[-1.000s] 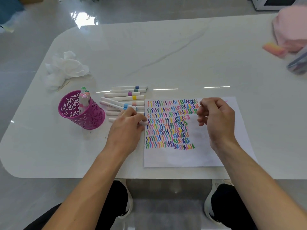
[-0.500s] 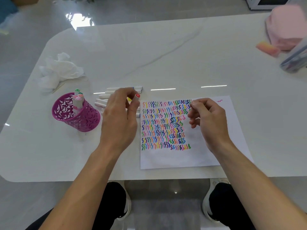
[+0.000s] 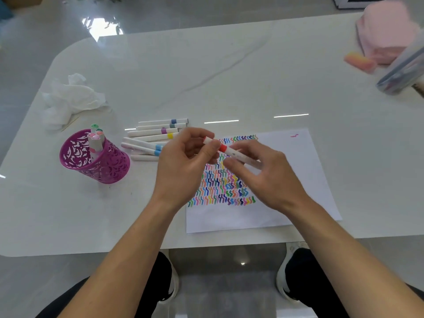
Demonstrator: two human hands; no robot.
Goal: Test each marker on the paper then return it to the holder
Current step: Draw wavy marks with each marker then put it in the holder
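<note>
A white marbled worktop (image 3: 229,76) with rounded corners carries everything. On its near right part lies a white sheet of paper (image 3: 298,180), its left half filled with rows of short coloured squiggles, with one pink squiggle alone near the far right corner. At the far right edge sits a blurred pink bundle (image 3: 387,31), with a clear plastic container (image 3: 403,72) just beside it.

Both hands meet above the paper's far left corner. The left hand (image 3: 181,164) pinches the capped end of a red-banded marker (image 3: 226,150) between thumb and fingertips. The right hand (image 3: 268,175) has its fingers curled round the white barrel. The marker is clear of the sheet, slanting down to the right.

A magenta cut-out holder (image 3: 110,166) stands upright to the left, with a few stored markers (image 3: 95,140) in it. Behind it lies a crumpled white tissue (image 3: 68,99). Between holder and paper, loose markers (image 3: 156,131) lie side by side on the worktop.
</note>
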